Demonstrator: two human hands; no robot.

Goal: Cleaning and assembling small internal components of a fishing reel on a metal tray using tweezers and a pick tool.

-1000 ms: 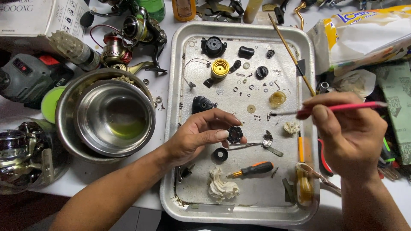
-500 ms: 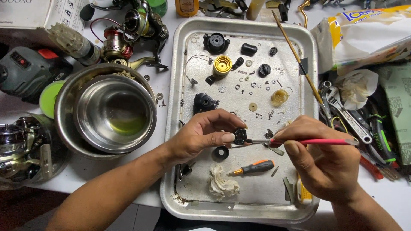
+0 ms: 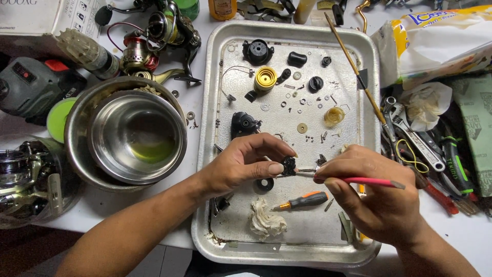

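Black gear (image 3: 289, 165) pinched by left hand (image 3: 246, 163), brush-holding right hand (image 3: 376, 192) beside.

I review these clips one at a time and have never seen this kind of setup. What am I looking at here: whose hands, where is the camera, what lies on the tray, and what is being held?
There is no machine: a person works with bare hands, filmed by one camera worn on their head, looking down. On a white table lies a metal tray scattered with small dismantled parts: a yellow spool-like ring, black knobs, washers and screws, a small orange-handled screwdriver and a crumpled rag. The left hand pinches a small black gear-like part above the tray. The right hand holds a thin red-handled tool with its tip at that part. Left of the tray stand nested steel bowls; pliers and wrenches lie on the right.
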